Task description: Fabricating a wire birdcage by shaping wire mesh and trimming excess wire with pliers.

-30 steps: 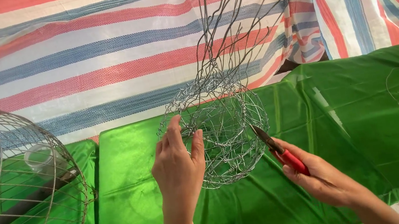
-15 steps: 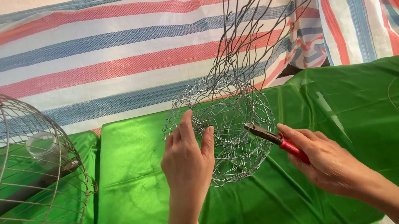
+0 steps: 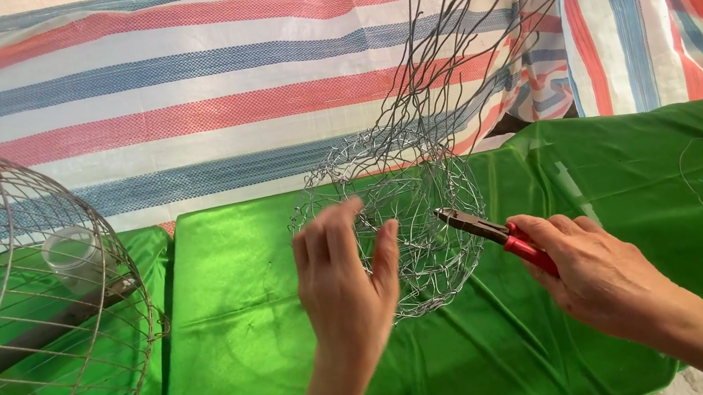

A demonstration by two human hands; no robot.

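Tarpaulin striped in red, blue and white (image 3: pixel 175 94) hangs behind a shiny green cloth-covered table (image 3: pixel 247 365). A large round wire cage of grey metal (image 3: pixel 14 314) stands at the left edge, with a small clear plastic cup (image 3: pixel 70 257) seen through it. At centre sits a half-woven round basket of thin silver wire (image 3: pixel 426 215), loose strands rising from its rim. The left hand (image 3: pixel 347 298) touches its near rim, fingers loosely spread, grasping nothing. The right hand (image 3: pixel 601 273) is clenched around red-handled pliers (image 3: pixel 492 233), their tip at the basket's right side.

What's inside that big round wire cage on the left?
Through the big wire cage, a clear plastic cup and a dark bar show over green cloth. Its lower part is out of frame.
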